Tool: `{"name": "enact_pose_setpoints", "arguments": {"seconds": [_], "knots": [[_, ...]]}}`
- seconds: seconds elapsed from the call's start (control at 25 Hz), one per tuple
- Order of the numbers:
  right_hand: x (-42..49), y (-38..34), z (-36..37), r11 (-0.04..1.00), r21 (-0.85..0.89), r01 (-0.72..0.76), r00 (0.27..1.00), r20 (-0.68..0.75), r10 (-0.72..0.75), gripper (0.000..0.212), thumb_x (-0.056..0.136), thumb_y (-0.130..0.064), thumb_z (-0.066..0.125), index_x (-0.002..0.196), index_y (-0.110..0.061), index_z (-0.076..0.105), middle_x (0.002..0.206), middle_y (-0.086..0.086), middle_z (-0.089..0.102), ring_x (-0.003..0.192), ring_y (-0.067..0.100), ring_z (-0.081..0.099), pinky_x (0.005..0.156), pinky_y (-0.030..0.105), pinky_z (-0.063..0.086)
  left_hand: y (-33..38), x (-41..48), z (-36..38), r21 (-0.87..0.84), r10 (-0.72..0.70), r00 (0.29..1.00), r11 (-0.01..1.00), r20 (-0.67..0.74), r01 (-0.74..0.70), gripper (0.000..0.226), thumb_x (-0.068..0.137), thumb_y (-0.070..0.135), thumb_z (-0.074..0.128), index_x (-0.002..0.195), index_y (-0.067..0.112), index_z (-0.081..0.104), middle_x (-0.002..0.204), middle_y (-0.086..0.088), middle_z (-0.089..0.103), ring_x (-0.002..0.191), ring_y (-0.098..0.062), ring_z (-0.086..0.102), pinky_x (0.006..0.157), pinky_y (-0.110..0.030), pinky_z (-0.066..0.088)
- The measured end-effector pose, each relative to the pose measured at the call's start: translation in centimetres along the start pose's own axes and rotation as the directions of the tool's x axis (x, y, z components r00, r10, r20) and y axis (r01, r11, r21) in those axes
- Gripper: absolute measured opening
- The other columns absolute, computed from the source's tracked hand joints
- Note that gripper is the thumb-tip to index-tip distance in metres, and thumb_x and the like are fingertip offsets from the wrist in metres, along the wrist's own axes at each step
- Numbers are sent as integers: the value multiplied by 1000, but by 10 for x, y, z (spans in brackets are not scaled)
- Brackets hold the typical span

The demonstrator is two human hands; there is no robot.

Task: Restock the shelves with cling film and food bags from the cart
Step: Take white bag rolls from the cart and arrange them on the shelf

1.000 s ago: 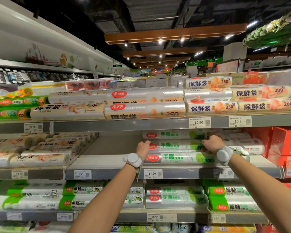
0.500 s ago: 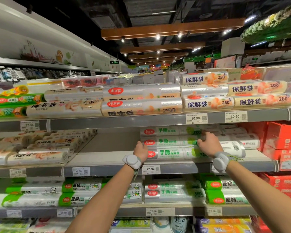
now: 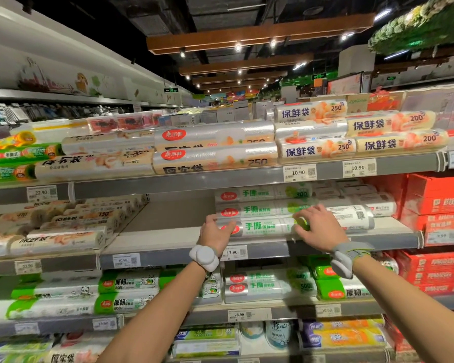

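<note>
A cling film roll [image 3: 265,227] with a red logo and green lettering lies at the front of the middle shelf [image 3: 168,244]. My left hand [image 3: 215,231] cups its left end, with the thumb lying across the red logo. My right hand [image 3: 317,229] holds its right part, fingers spread over the top and thumb in front. Two matching rolls [image 3: 257,195] are stacked just behind it. The cart is out of view.
Left of the roll is a bare stretch of shelf, then beige food bag rolls [image 3: 63,239]. Red boxes [image 3: 435,200] fill the right side. The shelf above holds food bag rolls [image 3: 315,150], and the one below holds green-labelled rolls [image 3: 126,284].
My right hand has slid a little left and down from the middle roll onto the front roll. My left thumb has spread across the roll's logo. The view has tilted slightly.
</note>
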State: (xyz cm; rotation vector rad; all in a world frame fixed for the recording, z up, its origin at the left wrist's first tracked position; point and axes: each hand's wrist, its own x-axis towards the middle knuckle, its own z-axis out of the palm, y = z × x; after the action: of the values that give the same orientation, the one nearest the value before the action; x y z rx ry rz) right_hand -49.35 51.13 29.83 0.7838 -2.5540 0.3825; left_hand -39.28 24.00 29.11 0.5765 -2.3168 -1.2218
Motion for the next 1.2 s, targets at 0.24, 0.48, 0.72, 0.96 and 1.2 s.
{"name": "enact_pose_setpoints", "arguments": {"seconds": [0.24,0.48,0.72,0.96,1.2], "knots": [[-10,-5,4,999,-40,6,1000,11,-6,36,93,-41,54,127,-30,54,129,-7,57,121,19,41,98,39,40,1,-6,0,10,-7,997,1000,-79,7,51,85,44,73,126,17,61,132,-8,59,125,-30,48,99,-37,43],[-10,-6,5,999,-45,19,1000,-21,-20,37,94,-39,56,129,-27,53,130,-5,57,121,19,43,100,35,40,4,-10,5,22,10,996,1000,-91,-8,39,90,39,68,124,24,57,126,-9,61,114,-33,53,85,-33,39],[-15,-8,2,998,60,26,996,-84,-21,42,88,-27,62,129,-17,56,129,3,59,121,25,45,102,37,38,11,-20,-1,108,45,989,994,-139,-30,57,92,39,62,137,12,40,142,-13,42,124,-34,45,100,-42,40],[-83,-15,14,820,566,-79,975,-128,182,12,87,-11,64,95,-19,68,86,-6,67,77,11,58,76,18,44,29,-101,73,-148,357,933,926,47,-347,11,93,21,54,103,19,59,107,-4,56,88,-26,61,84,-45,53],[-223,69,51,629,566,-533,846,331,418,12,92,-15,59,95,-19,69,76,-2,70,62,12,63,61,25,53,-9,-178,221,-160,167,802,983,574,-90,4,88,41,55,92,42,56,102,-4,62,88,-36,66,73,-45,52]]}}
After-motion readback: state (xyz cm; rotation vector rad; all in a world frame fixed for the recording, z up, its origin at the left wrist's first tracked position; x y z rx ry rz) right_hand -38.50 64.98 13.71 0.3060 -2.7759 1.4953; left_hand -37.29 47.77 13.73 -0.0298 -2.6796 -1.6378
